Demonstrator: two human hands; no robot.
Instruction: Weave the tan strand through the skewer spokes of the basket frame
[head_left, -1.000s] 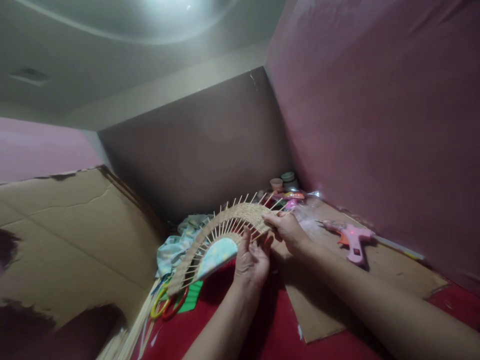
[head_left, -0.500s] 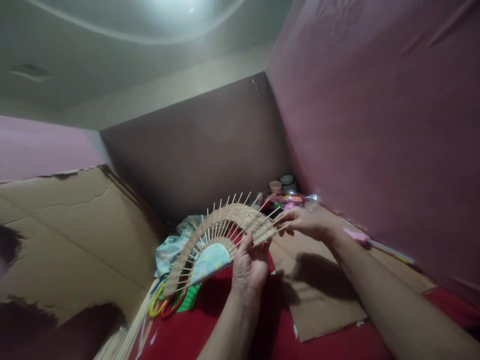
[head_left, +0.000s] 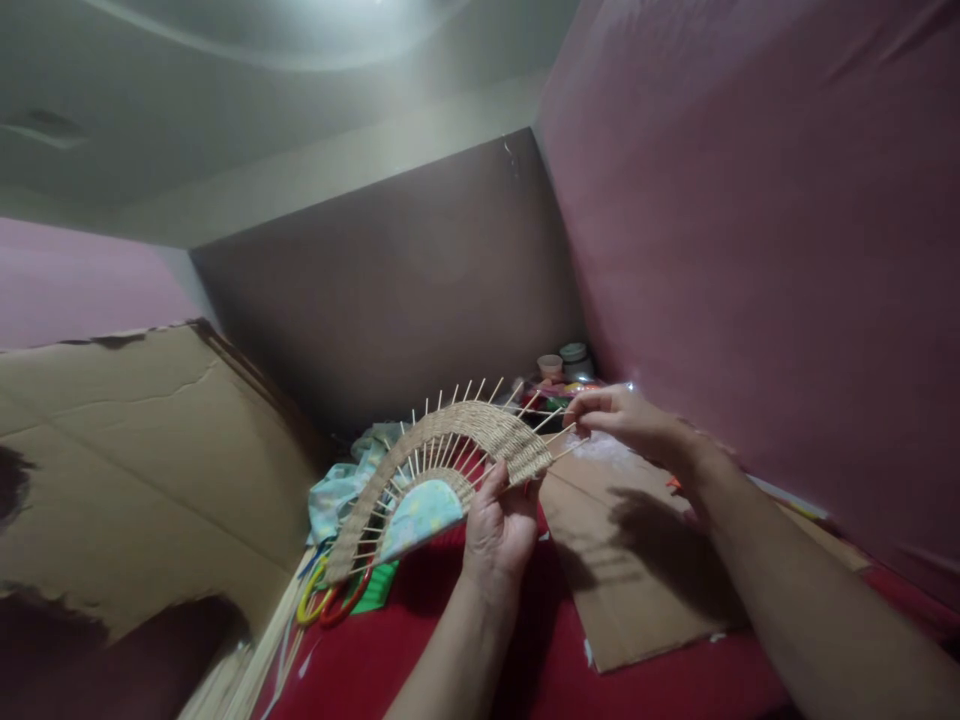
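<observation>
A half-round woven fan [head_left: 442, 425] of straw-coloured strands on thin sticks is tilted up in front of me. Its bare stick ends spread out past the outer band, and a light blue patterned cloth half-circle [head_left: 424, 515] covers its inner middle. My left hand [head_left: 499, 525] grips the fan at its right end, thumb in front and the other fingers mostly hidden behind. Just right of the stick tips, my right hand [head_left: 619, 415] has its fingers bent together, apart from the woven band; whether a thin strand is between them is too fine to see.
Below lies a red surface [head_left: 420, 650] with a flat cardboard piece [head_left: 637, 590]. Yellow-handled and red-handled scissors [head_left: 341, 600], a green item and crumpled blue cloth [head_left: 334, 500] sit at left. Torn cardboard [head_left: 150, 450] stands further left. Small containers [head_left: 574, 360] stand at the back corner.
My right hand has drawn away from the fan's right end, moving right and slightly up. My left hand keeps its grip, and the fan is nearly still.
</observation>
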